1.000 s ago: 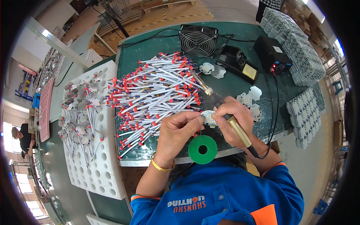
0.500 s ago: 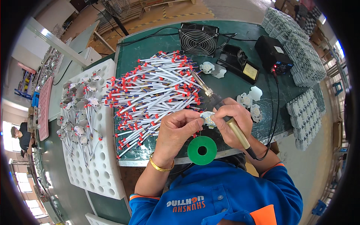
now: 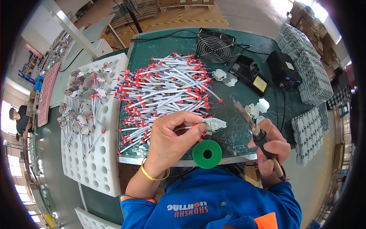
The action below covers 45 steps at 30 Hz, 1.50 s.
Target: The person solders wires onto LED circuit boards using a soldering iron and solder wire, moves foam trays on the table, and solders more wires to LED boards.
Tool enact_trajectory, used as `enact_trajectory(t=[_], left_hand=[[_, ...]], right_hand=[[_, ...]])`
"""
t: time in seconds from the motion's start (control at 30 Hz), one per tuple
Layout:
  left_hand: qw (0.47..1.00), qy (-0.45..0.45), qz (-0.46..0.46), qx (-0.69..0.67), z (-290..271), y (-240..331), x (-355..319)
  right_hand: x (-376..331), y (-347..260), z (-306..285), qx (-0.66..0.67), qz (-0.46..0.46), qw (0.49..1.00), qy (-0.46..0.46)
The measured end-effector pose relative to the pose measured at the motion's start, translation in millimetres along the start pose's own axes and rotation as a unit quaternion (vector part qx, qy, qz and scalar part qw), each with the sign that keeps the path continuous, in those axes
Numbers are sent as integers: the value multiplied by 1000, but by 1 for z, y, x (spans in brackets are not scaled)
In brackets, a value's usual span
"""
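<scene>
My left hand [image 3: 169, 139] pinches a small white LED circuit board [image 3: 217, 124] between thumb and fingers, near the table's front edge. A white cable [image 3: 183, 129] runs between the same fingers toward the board; where it meets the board is hidden. To the right, my right hand [image 3: 273, 148] grips a soldering iron [image 3: 260, 139], its metal tip pointing up and left, apart from the board. Just below the board sits a green solder spool [image 3: 199, 155], with thin wire rising from it toward my left fingertips. Beyond my left hand lies a big pile of white cables [image 3: 164, 91] with red rings.
A black fan [image 3: 215, 46], an iron stand with a yellow sponge [image 3: 260, 84] and a black power unit [image 3: 284, 70] stand at the back. Stacked boards [image 3: 305, 63] line the right side. On the left, a white foam tray [image 3: 89, 168] holds wired boards.
My right hand has come off the board and moved right with the soldering iron, whose tip swung away from the cable pile. My left hand keeps the board in nearly the same place.
</scene>
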<state>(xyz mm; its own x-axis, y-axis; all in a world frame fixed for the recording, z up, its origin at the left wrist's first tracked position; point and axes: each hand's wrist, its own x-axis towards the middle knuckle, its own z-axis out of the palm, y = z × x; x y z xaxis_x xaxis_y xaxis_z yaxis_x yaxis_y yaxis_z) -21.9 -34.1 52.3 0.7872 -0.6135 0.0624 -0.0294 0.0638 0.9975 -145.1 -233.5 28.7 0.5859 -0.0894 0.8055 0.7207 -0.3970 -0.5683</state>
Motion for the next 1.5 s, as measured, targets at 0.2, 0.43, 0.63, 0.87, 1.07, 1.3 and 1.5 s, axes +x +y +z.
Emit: enact_trajectory(t=[0.2, 0.43, 0.63, 0.87, 1.07, 1.3, 1.5], left_hand=[[1000, -17, -4, 14, 1, 11, 1], [999, -16, 2, 45, 0, 12, 2], [999, -26, 0, 31, 0, 9, 4], [999, -30, -8, 30, 1, 11, 3], [999, -30, -9, 28, 2, 7, 5], [1000, -12, -2, 7, 2, 4, 4], [998, -31, -40, -30, 0, -7, 10]], right_hand=[[9, -10, -7, 13, -22, 998, -66], [10, -12, 2, -34, 0, 998, -55], [11, -10, 1, -32, 6, 997, -64], [12, -8, 2, -34, 4, 997, -71], [11, -5, 3, -34, -1, 997, -69], [13, -4, 7, -65, -22, 995, -73], [11, 2, 5, -35, -20, 998, -54]])
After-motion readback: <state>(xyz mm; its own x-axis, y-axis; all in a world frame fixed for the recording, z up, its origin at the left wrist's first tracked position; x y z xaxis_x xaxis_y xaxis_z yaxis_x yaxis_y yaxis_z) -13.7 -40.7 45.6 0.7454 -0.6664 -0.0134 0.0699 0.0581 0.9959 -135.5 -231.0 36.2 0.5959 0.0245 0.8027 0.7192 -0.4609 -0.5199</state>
